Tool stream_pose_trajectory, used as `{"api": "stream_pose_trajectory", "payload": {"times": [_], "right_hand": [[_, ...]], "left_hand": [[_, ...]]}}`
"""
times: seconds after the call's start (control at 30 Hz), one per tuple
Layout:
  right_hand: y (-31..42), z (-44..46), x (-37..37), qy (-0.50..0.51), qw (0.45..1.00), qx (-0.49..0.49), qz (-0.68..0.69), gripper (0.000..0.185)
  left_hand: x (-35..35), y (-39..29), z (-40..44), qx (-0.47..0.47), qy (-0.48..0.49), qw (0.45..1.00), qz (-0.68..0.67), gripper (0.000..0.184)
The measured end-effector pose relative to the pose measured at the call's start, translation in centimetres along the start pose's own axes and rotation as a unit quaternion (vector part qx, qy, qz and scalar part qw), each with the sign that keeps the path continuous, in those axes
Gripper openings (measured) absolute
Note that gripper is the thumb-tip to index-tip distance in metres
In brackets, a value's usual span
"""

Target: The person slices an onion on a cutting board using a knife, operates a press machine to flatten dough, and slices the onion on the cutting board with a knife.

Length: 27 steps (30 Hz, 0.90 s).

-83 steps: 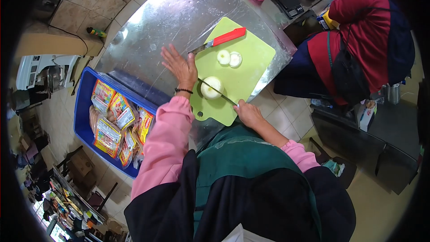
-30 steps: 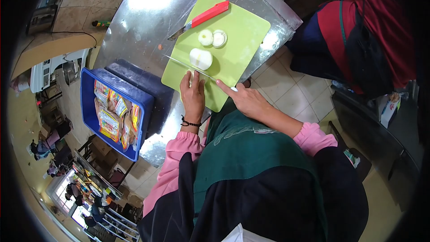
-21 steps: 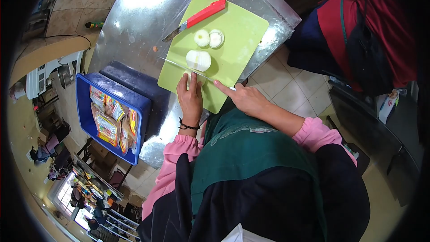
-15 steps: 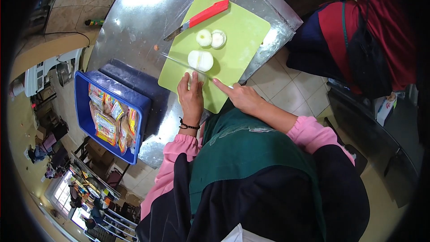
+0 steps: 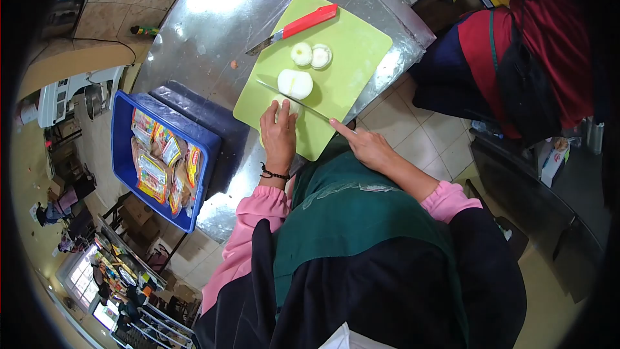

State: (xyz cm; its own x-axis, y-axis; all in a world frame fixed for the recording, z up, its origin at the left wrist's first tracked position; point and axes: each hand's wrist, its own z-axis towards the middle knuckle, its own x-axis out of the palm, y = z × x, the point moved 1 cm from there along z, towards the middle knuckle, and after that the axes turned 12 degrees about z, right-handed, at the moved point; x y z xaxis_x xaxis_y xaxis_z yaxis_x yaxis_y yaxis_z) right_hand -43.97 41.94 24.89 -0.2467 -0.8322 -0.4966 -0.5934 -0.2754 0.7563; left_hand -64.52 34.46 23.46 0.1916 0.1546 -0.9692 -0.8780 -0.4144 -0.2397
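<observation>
Knife [image 5: 311, 109] over green board [image 5: 359, 45], long axis slanting, tip away and leftward, blade against whole onion's [image 5: 295, 84] near side. Right hand [image 5: 373, 149] closed round handle, index finger outstretched. Left hand [image 5: 279, 134] palm down, fingers bent, closed on onion piece [image 5: 294, 108].

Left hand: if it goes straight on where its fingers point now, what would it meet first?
The left hand would probably meet the knife blade first, just past the pale piece at its fingertips. The cut onion lies beyond the blade. Depth is unclear here.
</observation>
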Motion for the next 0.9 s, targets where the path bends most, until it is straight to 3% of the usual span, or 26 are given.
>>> {"api": "stream_pose_trajectory", "payload": {"times": [0.43,0.9], "right_hand": [[1.1,-0.2,-0.3,0.006,0.999,0.004,-0.05,0.066],[-1.3,-1.9,-0.7,0.022,0.999,0.034,0.033,0.06]], "left_hand": [[0.1,0.2,0.1,0.021,-0.033,0.999,0.012,0.035],[-0.1,0.1,0.1,0.01,-0.016,1.0,0.013,0.033]]}}
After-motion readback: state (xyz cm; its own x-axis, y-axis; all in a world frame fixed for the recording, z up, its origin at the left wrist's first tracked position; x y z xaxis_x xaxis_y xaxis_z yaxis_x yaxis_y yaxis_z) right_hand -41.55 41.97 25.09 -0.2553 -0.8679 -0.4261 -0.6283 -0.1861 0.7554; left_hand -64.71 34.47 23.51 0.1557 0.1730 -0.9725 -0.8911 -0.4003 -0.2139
